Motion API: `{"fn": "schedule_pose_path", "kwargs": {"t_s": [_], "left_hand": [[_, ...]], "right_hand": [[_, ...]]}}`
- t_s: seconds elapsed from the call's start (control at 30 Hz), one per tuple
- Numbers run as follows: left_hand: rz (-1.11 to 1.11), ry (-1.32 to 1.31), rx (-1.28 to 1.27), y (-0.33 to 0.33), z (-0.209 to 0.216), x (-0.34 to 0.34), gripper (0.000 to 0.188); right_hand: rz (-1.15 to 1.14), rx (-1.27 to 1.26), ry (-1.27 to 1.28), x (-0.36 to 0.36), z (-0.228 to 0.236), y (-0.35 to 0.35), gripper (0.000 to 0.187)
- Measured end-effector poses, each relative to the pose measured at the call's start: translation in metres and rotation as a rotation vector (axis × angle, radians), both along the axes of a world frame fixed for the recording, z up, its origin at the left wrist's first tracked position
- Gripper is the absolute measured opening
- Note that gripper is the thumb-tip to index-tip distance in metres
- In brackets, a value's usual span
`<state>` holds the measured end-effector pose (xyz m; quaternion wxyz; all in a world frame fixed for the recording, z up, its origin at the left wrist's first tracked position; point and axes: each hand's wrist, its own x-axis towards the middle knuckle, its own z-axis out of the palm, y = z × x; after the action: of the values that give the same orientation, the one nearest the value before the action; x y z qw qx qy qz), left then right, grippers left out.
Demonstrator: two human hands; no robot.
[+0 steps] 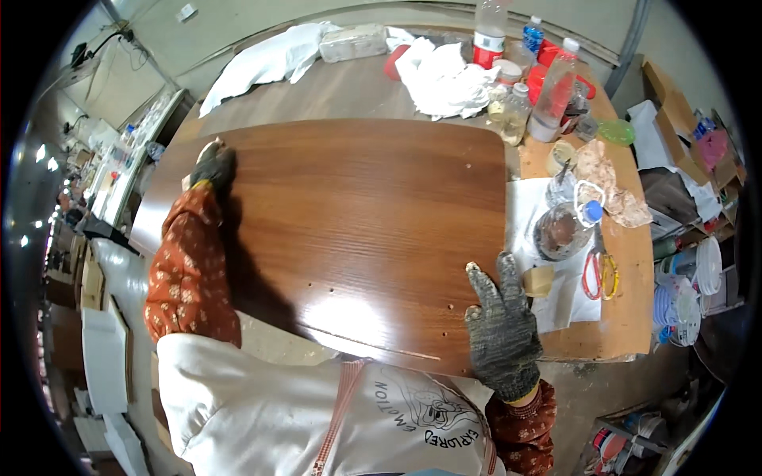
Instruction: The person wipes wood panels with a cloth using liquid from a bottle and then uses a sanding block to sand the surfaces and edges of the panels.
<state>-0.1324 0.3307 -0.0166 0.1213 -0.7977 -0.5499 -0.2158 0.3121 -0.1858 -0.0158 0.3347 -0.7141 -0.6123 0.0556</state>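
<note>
A brown wood-grain panel [365, 206] with a glossy surface lies across the table in front of me. Small holes and a pale groove show along its near side. My left hand [213, 168], in a dark grey knit glove, is closed over the panel's far left part. Something pale shows at its fingers, too small to make out. My right hand [506, 333], gloved alike, rests at the panel's near right corner with its fingers stretched and apart, holding nothing.
Right of the panel, a clear bottle with a blue cap [565, 230], red and yellow-handled scissors [601, 275] and a tape roll [538, 281] sit on white paper [556, 313]. Bottles [556, 91] and white cloth [448, 79] stand behind. Buckets [689, 278] are at far right.
</note>
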Motion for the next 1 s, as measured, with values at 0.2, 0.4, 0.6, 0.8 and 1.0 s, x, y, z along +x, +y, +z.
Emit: {"fn": "schedule_pose_path", "kwargs": {"t_s": [0.2, 0.4, 0.6, 0.8, 1.0], "left_hand": [[-0.535, 0.042, -0.286, -0.174, 0.032, 0.300, 0.045], [-1.233, -0.008, 0.005, -0.283, 0.017, 0.376, 0.042], [-0.950, -0.156, -0.156, -0.111, 0.000, 0.284, 0.040], [-0.016, 0.015, -0.387, 0.054, 0.042, -0.003, 0.057], [0.031, 0.135, -0.251, 0.079, 0.042, -0.081, 0.061]], "right_hand": [[-0.015, -0.074, -0.004, -0.005, 0.000, 0.005, 0.047], [-0.056, -0.136, 0.035, -0.014, -0.003, -0.003, 0.042], [-0.281, -0.305, -0.051, -0.027, 0.006, -0.016, 0.047], [-0.726, -0.330, -0.202, -0.041, -0.038, -0.021, 0.041], [-0.832, -0.282, -0.338, -0.065, -0.019, 0.002, 0.038]]}}
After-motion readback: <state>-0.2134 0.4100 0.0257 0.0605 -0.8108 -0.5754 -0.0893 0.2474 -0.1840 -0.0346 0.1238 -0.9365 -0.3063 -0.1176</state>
